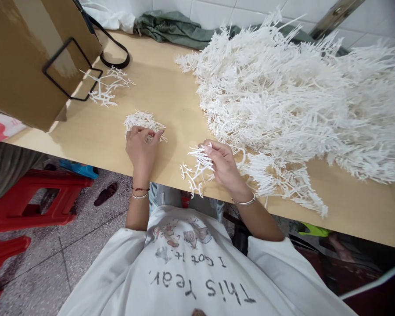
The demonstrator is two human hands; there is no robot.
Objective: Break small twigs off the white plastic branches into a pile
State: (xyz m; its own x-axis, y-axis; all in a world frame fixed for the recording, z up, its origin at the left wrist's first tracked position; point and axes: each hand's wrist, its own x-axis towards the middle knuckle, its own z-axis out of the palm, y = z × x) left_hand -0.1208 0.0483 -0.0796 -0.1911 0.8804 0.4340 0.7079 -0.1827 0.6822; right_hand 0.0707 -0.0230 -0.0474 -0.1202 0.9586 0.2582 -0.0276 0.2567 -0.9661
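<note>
My right hand (222, 164) is closed, thumb against fingers, on a small bunch of thin white branched plastic pieces (202, 160). Their forked ends spread out to the left, over the table's front edge. My left hand (141, 147) rests palm down on a small heap of white plastic bits (143, 117). Its fingers are bent and the thumb stands apart from them; what lies under the palm is hidden. Just right of my right hand, a loose cluster of white branched pieces (279, 177) spills from a big pile of the same pieces (283, 96).
A cardboard box (29, 57) with a black wire frame (57, 92) stands at the left on the wooden table (171, 87). Beside it lie some white branched sprigs (108, 85). Green cloth (174, 28) lines the tiled wall. Red stools (42, 202) stand on the floor at left.
</note>
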